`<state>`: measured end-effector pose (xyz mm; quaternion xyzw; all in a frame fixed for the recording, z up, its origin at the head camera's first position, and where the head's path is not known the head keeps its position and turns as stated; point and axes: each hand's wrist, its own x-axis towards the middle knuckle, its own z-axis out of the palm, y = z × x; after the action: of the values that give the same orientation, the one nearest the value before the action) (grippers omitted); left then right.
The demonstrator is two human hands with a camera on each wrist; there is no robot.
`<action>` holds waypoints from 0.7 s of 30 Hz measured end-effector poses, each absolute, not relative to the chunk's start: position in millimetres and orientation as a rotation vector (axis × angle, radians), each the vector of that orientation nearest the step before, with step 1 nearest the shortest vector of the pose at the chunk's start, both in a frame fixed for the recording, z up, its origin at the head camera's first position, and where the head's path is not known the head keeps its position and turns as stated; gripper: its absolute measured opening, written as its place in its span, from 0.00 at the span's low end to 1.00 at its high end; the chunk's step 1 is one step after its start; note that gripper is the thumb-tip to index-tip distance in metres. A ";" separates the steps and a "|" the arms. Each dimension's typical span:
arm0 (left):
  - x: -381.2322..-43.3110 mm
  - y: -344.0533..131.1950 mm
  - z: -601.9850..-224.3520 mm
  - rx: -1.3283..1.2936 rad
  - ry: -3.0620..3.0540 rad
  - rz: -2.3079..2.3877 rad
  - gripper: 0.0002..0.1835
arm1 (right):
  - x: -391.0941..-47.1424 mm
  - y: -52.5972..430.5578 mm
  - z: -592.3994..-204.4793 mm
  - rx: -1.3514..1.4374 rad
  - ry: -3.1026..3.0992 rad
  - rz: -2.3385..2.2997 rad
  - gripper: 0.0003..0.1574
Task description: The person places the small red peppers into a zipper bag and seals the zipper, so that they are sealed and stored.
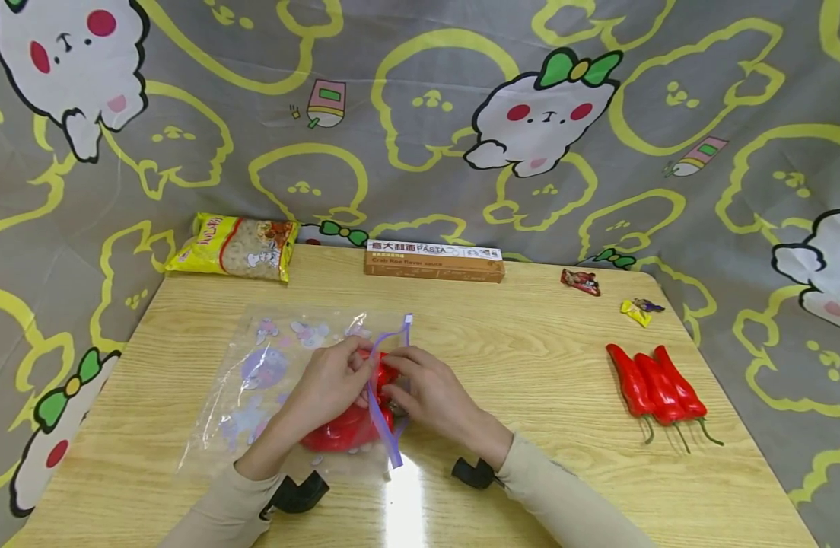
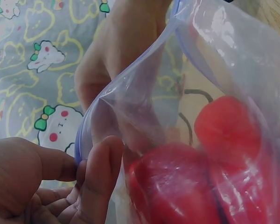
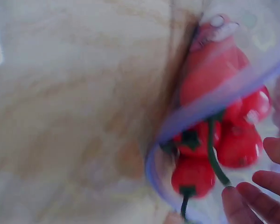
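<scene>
A clear zip bag (image 1: pixel 221 403) with purple printed figures lies on the table, its purple-edged mouth facing right. Red peppers (image 2: pixel 172 182) with green stems are inside it, some stems at the opening. My left hand (image 1: pixel 331 388) pinches the purple edge between thumb and fingers, as the left wrist view shows. My right hand (image 1: pixel 430 392) is at the bag's mouth, its fingers (image 3: pixel 242 210) loosely extended beside a green stem (image 3: pixel 217 163). Three long red peppers (image 1: pixel 660 388) lie side by side on the right of the table.
At the back left stands a yellow food packet (image 1: pixel 238 247). A long pasta box (image 1: pixel 434 261) lies along the back edge. Small wrapped snacks, one red (image 1: pixel 580 281) and one yellow (image 1: pixel 635 313), lie at the back right. A patterned cloth (image 1: pixel 420 114) hangs behind the table.
</scene>
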<state>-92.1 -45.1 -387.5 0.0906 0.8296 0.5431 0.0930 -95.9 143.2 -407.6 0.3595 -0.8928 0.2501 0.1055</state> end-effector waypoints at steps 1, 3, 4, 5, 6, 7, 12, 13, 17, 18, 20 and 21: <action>-92.2 -45.0 -387.6 0.273 2.468 1.610 0.15 | -95.0 147.9 -405.6 1.042 -2.628 0.726 0.20; -92.5 -45.0 -387.8 0.278 2.477 1.608 0.15 | -93.5 161.4 -401.2 0.992 -2.621 0.691 0.19; -92.6 -45.0 -387.9 0.276 2.475 1.609 0.15 | -93.2 170.3 -398.9 0.957 -2.618 0.671 0.18; -92.8 -45.0 -387.9 0.276 2.474 1.612 0.15 | -93.0 180.8 -396.7 0.915 -2.617 0.646 0.18; -92.9 -45.1 -388.1 0.276 2.471 1.615 0.15 | -93.0 192.9 -394.6 0.861 -2.619 0.616 0.17; -93.0 -45.0 -388.0 0.274 2.470 1.616 0.15 | -93.2 206.4 -392.7 0.799 -2.624 0.575 0.17; -93.4 -45.7 -388.8 0.271 2.458 1.633 0.15 | -92.6 286.9 -389.4 0.418 -2.699 0.351 0.19; -93.6 -45.8 -388.9 0.271 2.456 1.636 0.14 | -91.6 303.2 -389.6 0.344 -2.719 0.301 0.20; -93.8 -46.5 -388.5 0.267 2.449 1.646 0.14 | -83.3 361.0 -392.1 0.105 -2.788 0.141 0.22; -93.8 -46.7 -388.5 0.266 2.453 1.644 0.14 | -81.1 372.8 -393.2 0.060 -2.793 0.113 0.22; -93.7 -46.9 -388.2 0.265 2.458 1.643 0.14 | -76.9 392.7 -395.6 -0.033 -2.804 0.066 0.23; -93.7 -47.0 -388.1 0.263 2.462 1.641 0.14 | -74.8 399.9 -396.2 -0.083 -2.811 0.047 0.23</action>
<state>-93.7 -47.0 -388.1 0.0884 0.8257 0.5505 0.0855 -74.8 399.9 -396.2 -0.0291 -0.9859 0.0165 0.1638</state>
